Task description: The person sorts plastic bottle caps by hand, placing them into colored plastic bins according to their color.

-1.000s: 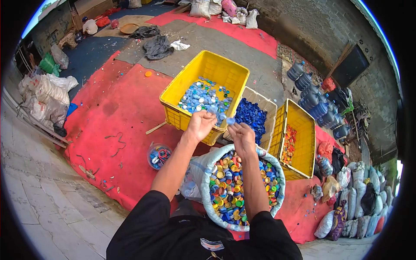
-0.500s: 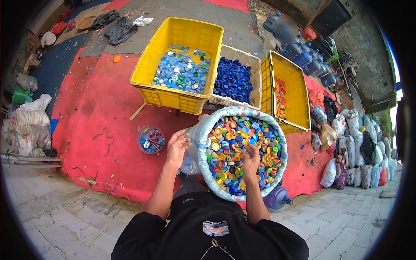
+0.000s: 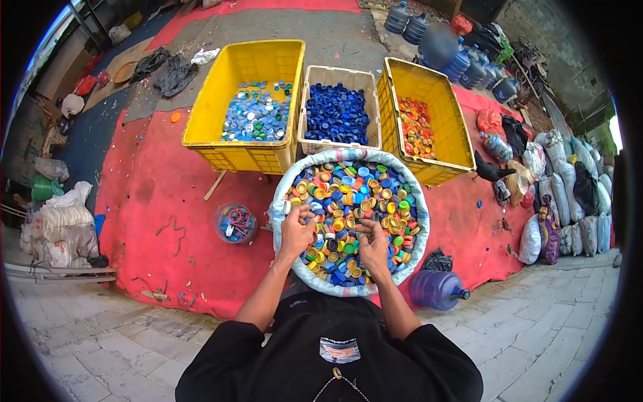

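Note:
A large round sack with a rolled pale rim stands right in front of me, full of mixed bottle caps in yellow, blue, orange, green and other colours. Over the left side of the caps is my left hand, its fingers curled in toward the thumb. My right hand reaches over the lower right part of the caps, fingers bent and drawn together. Whatever lies between the fingertips of either hand is too small to make out among the caps.
Beyond the sack stand a yellow crate with light blue caps, a white crate with dark blue caps, and another yellow crate with orange-red caps. A clear tub sits left; a water jug lies right. Filled sacks line the right.
My left hand has gone from beside the sack's rim to over the caps, its fingers now curled. My right hand stays over the caps. The view has shifted, bringing the whole sack more central.

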`<state>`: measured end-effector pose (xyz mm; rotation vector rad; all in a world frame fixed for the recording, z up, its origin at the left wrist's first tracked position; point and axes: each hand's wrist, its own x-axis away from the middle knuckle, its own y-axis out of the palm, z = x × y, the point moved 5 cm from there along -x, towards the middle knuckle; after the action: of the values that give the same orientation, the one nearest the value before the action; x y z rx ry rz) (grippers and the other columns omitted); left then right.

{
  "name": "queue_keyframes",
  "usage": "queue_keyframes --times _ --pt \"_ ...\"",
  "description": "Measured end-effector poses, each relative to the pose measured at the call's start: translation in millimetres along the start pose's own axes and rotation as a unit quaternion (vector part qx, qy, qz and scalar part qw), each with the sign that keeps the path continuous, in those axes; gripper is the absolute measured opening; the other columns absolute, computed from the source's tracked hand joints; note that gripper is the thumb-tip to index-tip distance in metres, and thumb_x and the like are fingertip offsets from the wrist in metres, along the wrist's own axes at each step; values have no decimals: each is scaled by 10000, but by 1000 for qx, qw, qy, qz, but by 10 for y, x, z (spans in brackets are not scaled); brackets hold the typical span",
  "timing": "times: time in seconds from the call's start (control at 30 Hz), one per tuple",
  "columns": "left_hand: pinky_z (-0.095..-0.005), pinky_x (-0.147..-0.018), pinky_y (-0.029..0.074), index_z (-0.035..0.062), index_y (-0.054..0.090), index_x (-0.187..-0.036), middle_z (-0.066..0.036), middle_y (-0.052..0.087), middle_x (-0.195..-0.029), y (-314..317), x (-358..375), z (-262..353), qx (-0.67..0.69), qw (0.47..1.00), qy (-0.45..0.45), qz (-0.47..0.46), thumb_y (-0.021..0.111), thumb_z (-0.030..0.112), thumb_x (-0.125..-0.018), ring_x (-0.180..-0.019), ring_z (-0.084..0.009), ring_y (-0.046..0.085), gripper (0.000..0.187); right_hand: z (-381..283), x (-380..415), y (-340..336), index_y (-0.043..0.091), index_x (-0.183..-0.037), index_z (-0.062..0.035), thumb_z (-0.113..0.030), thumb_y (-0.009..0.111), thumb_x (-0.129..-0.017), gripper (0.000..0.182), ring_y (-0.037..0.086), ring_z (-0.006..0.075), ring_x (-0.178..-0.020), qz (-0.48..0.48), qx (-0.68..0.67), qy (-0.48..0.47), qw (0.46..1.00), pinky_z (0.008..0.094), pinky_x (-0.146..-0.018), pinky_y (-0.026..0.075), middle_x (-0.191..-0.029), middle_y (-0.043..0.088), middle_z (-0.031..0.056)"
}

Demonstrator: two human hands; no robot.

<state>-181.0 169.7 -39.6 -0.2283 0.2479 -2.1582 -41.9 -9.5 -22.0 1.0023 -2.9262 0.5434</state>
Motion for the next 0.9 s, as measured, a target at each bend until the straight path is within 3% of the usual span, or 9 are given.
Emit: queue_keyframes --times 0.1,0.13,0.3,0.53,0.7,0.8,0.9 --pt "-322 -649 488 -7 580 -1114 -104 693 -927 318 -152 153 -101 992 72 -21 722 124 -788 -672 -196 589 379 -29 96 -203 563 -1142 16 40 511 -834 313 628 154 -794 -6 11 -27 1000 275 -693 512 -941 664 118" --pt "-376 -693 494 -19 568 -1125 -141 687 -961 404 -195 173 -106 993 28 -37 726 149 -784 -746 -261 618 412 13 139 -264 563 -1142 17 43 511 -838 310 617 139 -792 -6 11 -23 1000 266 -698 508 -938 658 103" --pt "-467 -770 470 -35 553 -1089 -195 665 -946 670 -388 170 -238 964 101 70 722 312 -791 -852 -374 622 488 131 359 -540 568 -1128 22 43 515 -845 288 600 118 -775 0 8 -34 999 250 -684 501 -918 647 76" --pt "-479 -729 472 -30 480 -1150 -245 644 -842 779 -512 302 -375 925 28 46 713 400 -794 -804 -385 623 605 506 505 -830 558 -1140 25 11 521 -858 285 601 124 -774 25 25 -10 999 260 -682 501 -912 652 87" --pt "-498 -703 482 11 475 -1188 -223 660 -795 805 -532 396 -375 925 -13 52 703 417 -797 -772 -400 648 609 457 445 -902 558 -1143 25 4 525 -857 289 613 136 -781 24 33 -2 999 269 -685 505 -926 659 102" --pt "-495 -709 488 16 477 -1189 -212 669 -794 813 -588 357 -357 933 -22 39 698 397 -798 -778 -399 655 589 347 412 -912 560 -1111 52 34 518 -804 311 665 241 -805 19 33 -15 999 332 -730 522 -937 665 176" --pt "-476 -733 489 25 491 -1169 -184 681 -800 787 -630 222 -310 950 -30 22 699 394 -791 -803 -384 658 568 282 406 -887 560 -1110 52 40 512 -797 316 668 251 -811 16 35 -23 999 341 -733 524 -941 665 184"
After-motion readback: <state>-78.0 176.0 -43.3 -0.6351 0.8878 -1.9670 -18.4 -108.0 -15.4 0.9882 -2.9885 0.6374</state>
